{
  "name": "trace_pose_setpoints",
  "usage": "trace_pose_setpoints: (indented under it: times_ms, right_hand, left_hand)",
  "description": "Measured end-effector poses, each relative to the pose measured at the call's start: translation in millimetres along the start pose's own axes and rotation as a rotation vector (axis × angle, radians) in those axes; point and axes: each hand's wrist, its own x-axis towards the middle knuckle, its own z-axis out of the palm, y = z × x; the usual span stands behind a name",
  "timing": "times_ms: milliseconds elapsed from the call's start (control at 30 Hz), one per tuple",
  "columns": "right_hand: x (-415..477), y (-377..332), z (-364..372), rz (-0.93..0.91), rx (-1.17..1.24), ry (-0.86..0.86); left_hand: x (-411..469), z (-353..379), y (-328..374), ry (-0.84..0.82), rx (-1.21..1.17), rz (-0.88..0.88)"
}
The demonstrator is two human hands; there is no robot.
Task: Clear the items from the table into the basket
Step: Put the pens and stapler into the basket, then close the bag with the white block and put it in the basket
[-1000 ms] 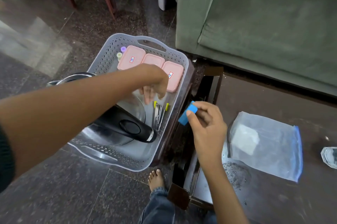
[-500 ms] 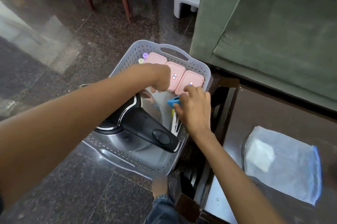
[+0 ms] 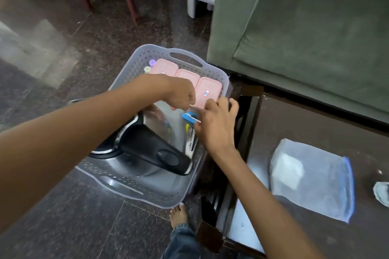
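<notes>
- Both hands meet over the grey basket: right hand pinches a small blue block; left hand is curled, whether it holds anything I cannot tell.
- Block's long axis runs ten-to-four, low beside the pink boxes.
- Next item, a clear zip bag, lies on the table at four o'clock, nearer the right hand.
</notes>
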Motion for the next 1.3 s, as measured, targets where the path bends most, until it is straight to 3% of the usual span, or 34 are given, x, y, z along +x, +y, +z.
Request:
trace_pose_setpoints:
  times_ms: [133,200,500,700,767,900,1100,1167,1233,1300]
  right_hand:
    - [-35,25,-16,0.105,0.170,0.230]
    - [-56,48,-18,0.163,0.226,0.261]
    - [-155,172,-4,0.515,0.464,0.121]
    - [-207,234,27,0.814,0.711,0.175]
    - [-214,249,43,0.789,0.619,0.151]
    - [-209,277,73,0.611,0.310,-0.093]
    - [-216,308,88,0.533,0.292,-0.205]
    - [-218,312,81,0.525,0.357,-0.129]
    - [-223,309,72,0.580,0.401,0.079]
    - [-233,298,68,0.797,0.460,0.313]
  left_hand:
    - [-4,-5,39,0.012,0.005,0.110]
    - [-3,-5,66,0.043,0.019,0.195]
    - [40,26,209,-0.212,-0.157,0.350]
    - [100,115,266,0.150,-0.164,0.366]
    - [121,155,275,0.201,-0.045,0.332]
    - [153,216,275,0.200,0.307,0.355]
    - [171,249,266,0.338,0.358,0.311]
    - [168,246,272,0.368,0.354,0.292]
    - [164,234,281,0.499,0.330,0.272]
    - [165,217,286,0.653,0.261,0.225]
